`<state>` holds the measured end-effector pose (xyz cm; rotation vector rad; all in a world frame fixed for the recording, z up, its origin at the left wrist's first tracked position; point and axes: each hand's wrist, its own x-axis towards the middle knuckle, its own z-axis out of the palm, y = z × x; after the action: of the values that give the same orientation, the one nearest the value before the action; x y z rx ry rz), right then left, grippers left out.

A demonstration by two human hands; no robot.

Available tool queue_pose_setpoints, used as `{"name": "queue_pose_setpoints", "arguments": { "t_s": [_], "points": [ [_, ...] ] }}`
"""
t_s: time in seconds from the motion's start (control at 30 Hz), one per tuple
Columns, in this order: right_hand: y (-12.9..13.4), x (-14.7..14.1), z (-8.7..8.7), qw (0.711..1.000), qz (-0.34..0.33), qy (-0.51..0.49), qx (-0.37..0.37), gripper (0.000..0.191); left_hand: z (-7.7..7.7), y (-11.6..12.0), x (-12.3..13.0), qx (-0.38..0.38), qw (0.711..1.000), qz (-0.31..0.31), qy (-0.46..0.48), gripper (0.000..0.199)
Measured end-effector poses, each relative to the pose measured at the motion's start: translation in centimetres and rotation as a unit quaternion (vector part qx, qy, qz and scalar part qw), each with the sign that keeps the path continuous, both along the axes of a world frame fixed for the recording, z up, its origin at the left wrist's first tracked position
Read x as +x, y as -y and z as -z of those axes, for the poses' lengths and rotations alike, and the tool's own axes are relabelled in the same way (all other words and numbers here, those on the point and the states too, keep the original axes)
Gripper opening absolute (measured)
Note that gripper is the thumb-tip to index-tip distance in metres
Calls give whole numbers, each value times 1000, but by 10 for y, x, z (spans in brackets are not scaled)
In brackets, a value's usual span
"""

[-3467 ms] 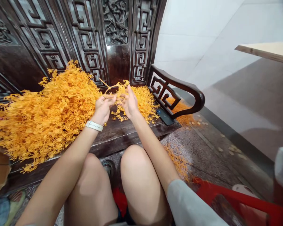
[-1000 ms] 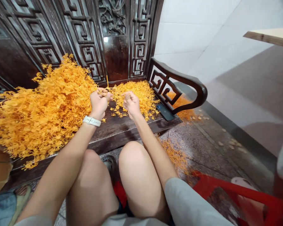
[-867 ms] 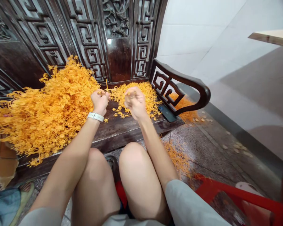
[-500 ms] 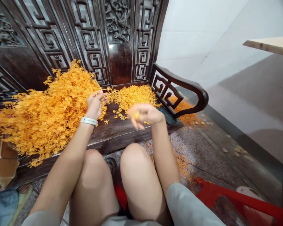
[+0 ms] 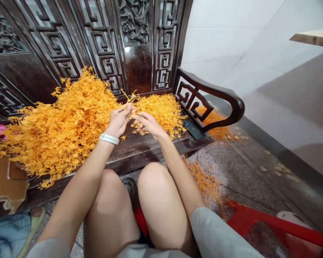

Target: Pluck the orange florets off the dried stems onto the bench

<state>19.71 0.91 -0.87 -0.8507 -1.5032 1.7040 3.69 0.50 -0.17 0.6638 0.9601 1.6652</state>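
Note:
My left hand (image 5: 121,120), with a pale watch on its wrist, pinches a thin orange plastic flower stem (image 5: 126,95) whose branched end points up past the fingertips. My right hand (image 5: 148,124) is right beside it, fingers curled in at the left fingertips; what they grip is hidden. A big heap of orange plastic flower sprigs (image 5: 70,125) lies on the dark wooden bench (image 5: 123,150) to the left of my hands. Behind and right of my right hand is a lower pile of small loose yellow-orange flower pieces (image 5: 161,109).
A dark phone (image 5: 194,129) lies by the carved armrest (image 5: 226,96). Orange bits (image 5: 204,175) are scattered on the floor. A red stool (image 5: 258,218) stands at lower right, a torn cardboard box (image 5: 5,179) at left. Another person's clothed leg (image 5: 10,229) shows at lower left.
My right hand, blurred with a small yellow piece in it before, has moved left to meet my left hand. My left hand has shifted slightly right with the stem.

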Motion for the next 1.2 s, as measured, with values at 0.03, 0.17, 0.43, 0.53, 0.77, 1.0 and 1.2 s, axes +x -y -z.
{"name": "queue_pose_setpoints", "arguments": {
  "t_s": [0.03, 0.17, 0.43, 0.53, 0.77, 1.0, 1.2],
  "points": [
    [0, -6, 3, 1000, 14, -1, 18, 23, -1, 1, 4, 5, 1000, 12, -6, 22],
    [-4, -10, 10, 995, -12, 39, 90, 30, -1, 4, 12, 4, 998, -19, -65, 29],
    [42, 19, -63, 784, -601, 102, 116, 31, 5, -15, -12, -32, 984, -129, -116, 17],
    [49, 27, -76, 755, -644, 71, 99, 37, 14, -15, -21, -38, 987, -72, -142, 25],
    [2, 12, -26, 948, 121, -265, -127, 33, 36, -4, -24, -34, 901, 67, -428, 49],
    [4, 7, -13, 967, 178, -174, -63, 11, 27, 2, -15, 3, 898, 89, -430, 47],
    [-3, 8, 5, 976, 181, -58, 110, 27, 2, 17, 9, 77, 885, 88, -450, 39]
  ]
}}
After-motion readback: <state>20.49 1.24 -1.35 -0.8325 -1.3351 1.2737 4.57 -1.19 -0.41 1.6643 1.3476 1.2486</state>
